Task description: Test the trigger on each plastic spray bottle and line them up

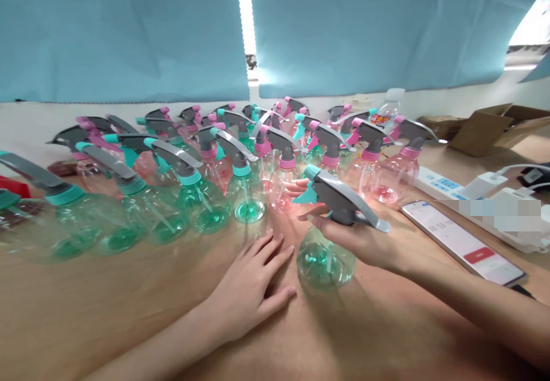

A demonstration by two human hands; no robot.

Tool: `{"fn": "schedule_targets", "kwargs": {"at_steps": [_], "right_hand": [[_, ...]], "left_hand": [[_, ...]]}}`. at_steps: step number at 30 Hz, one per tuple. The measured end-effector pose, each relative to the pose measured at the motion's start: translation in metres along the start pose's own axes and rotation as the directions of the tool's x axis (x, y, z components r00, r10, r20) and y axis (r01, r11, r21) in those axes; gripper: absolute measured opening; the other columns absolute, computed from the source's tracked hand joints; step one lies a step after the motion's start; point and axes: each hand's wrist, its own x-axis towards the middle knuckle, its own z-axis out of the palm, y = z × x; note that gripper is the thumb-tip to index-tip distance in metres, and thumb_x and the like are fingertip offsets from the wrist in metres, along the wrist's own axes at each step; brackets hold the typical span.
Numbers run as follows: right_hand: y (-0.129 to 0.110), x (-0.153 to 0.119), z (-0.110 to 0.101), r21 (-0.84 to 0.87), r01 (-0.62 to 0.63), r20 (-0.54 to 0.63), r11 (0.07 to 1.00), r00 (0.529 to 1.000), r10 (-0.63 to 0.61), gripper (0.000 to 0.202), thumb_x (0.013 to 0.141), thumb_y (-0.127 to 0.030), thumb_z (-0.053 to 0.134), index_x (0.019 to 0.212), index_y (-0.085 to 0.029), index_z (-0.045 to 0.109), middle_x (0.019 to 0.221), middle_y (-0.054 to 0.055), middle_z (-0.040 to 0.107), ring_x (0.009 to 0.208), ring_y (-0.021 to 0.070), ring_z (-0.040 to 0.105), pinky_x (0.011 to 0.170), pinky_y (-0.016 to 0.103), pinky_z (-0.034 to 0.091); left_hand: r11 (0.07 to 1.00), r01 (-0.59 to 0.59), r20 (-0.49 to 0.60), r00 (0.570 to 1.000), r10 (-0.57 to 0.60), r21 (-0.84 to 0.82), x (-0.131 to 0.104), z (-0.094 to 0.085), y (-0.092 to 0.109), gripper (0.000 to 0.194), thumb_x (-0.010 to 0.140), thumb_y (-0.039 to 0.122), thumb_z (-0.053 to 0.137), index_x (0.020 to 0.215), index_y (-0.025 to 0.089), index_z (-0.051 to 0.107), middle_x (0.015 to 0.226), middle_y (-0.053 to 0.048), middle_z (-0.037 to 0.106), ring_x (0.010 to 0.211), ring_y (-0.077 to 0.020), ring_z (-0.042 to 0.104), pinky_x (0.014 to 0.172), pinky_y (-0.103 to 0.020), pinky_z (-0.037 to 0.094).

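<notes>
My right hand (350, 238) grips a clear green spray bottle (324, 258) by its neck, under the grey trigger head with a teal nozzle (339, 197). The bottle stands upright on the wooden table (129, 312), just in front of a crowd of similar bottles. My left hand (249, 289) lies flat on the table to the left of that bottle, fingers spread, holding nothing. The nearest other bottle is a green one (247, 195) behind my left hand.
Several green spray bottles (189, 197) and pink ones (387, 175) fill the back of the table. A phone (464, 243) lies at the right beside a white power strip (476, 197). Cardboard boxes (490, 129) sit at the far right; teal curtains hang behind.
</notes>
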Motion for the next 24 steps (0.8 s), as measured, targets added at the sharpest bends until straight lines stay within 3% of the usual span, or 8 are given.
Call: {"fn": "schedule_targets", "kwargs": {"at_steps": [7, 11, 14, 19, 24], "right_hand": [[-0.008, 0.004, -0.006, 0.049, 0.007, 0.091, 0.999, 0.996, -0.012, 0.034, 0.080, -0.031, 0.061, 0.114, -0.033, 0.061, 0.090, 0.002, 0.072, 0.075, 0.0233, 0.067, 0.057, 0.035, 0.052], [-0.012, 0.005, -0.003, 0.178, -0.038, 0.106, 0.983, 0.994, 0.019, 0.038, 0.081, -0.031, 0.057, 0.119, -0.029, 0.056, 0.101, 0.004, 0.071, 0.087, 0.0260, 0.067, 0.060, 0.036, 0.054], [-0.012, 0.003, 0.001, 0.270, -0.043, 0.099, 0.962, 0.995, 0.017, 0.040, 0.079, -0.027, 0.055, 0.120, -0.027, 0.054, 0.092, 0.005, 0.071, 0.085, 0.0264, 0.068, 0.057, 0.035, 0.052], [-0.007, 0.002, 0.004, 0.283, -0.021, 0.076, 0.959, 0.997, -0.001, 0.041, 0.079, -0.022, 0.054, 0.120, -0.030, 0.055, 0.084, 0.001, 0.070, 0.068, 0.0204, 0.065, 0.051, 0.031, 0.048], [-0.008, 0.002, 0.002, 0.278, -0.032, 0.113, 0.960, 0.994, 0.001, 0.040, 0.081, -0.028, 0.057, 0.120, -0.033, 0.054, 0.080, 0.000, 0.068, 0.060, 0.0172, 0.061, 0.051, 0.030, 0.049]], "left_hand": [[1.000, -0.003, -0.019, 1.000, 0.003, -0.007, -0.001, 0.002, -0.001, 0.058, 0.096, 0.052, 0.045, 0.144, 0.021, 0.040, 0.153, -0.011, 0.033, 0.141, -0.0316, 0.024, 0.109, -0.052, 0.030], [1.000, -0.004, -0.031, 1.000, 0.003, -0.022, -0.001, 0.002, -0.001, 0.058, 0.096, 0.052, 0.046, 0.145, 0.021, 0.039, 0.152, -0.011, 0.034, 0.140, -0.0324, 0.026, 0.109, -0.053, 0.030], [1.000, -0.003, -0.025, 1.000, 0.002, -0.019, 0.000, 0.001, -0.001, 0.058, 0.096, 0.051, 0.046, 0.144, 0.021, 0.040, 0.152, -0.011, 0.034, 0.140, -0.0328, 0.026, 0.108, -0.053, 0.030], [1.000, -0.003, -0.010, 1.000, 0.003, -0.015, -0.001, 0.001, 0.000, 0.059, 0.096, 0.052, 0.046, 0.145, 0.019, 0.040, 0.153, -0.012, 0.033, 0.141, -0.0325, 0.025, 0.109, -0.053, 0.030], [1.000, -0.001, -0.026, 1.000, 0.000, -0.026, -0.002, 0.003, -0.001, 0.058, 0.096, 0.052, 0.046, 0.145, 0.022, 0.040, 0.152, -0.011, 0.033, 0.140, -0.0325, 0.026, 0.109, -0.053, 0.030]]}}
